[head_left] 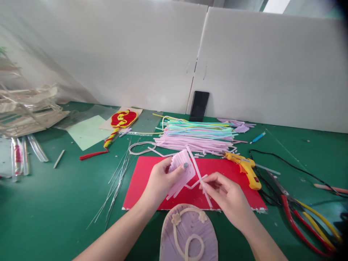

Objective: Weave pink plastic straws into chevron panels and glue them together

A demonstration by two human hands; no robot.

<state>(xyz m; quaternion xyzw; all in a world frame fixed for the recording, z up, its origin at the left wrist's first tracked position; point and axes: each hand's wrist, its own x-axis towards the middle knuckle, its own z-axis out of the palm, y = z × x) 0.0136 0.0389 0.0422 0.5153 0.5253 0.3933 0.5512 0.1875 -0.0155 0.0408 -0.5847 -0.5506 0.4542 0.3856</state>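
My left hand (163,177) grips a flat pink panel (182,165) made of pipe cleaners laid side by side, thumb on its face. Some strip ends stick out at the panel's lower edge. Between the fingertips of my right hand (224,192) is a single pink pipe cleaner (195,163), slanting along the panel's right side. A bent pink piece (193,185) shows between the panel and my right fingers. Both hands are over a red board (144,181). Close in front of me lies a purple oval piece (168,250) with cream flowers and a looped cream cord.
Behind the board lies a pile of pastel pipe cleaners (195,141), with a phone (199,106) leaning on the wall. A yellow glue gun (246,170), scissors (288,206) and pliers-like yellow handles lie right. Thin wires (118,185) and a red tasselled fan (123,119) lie left.
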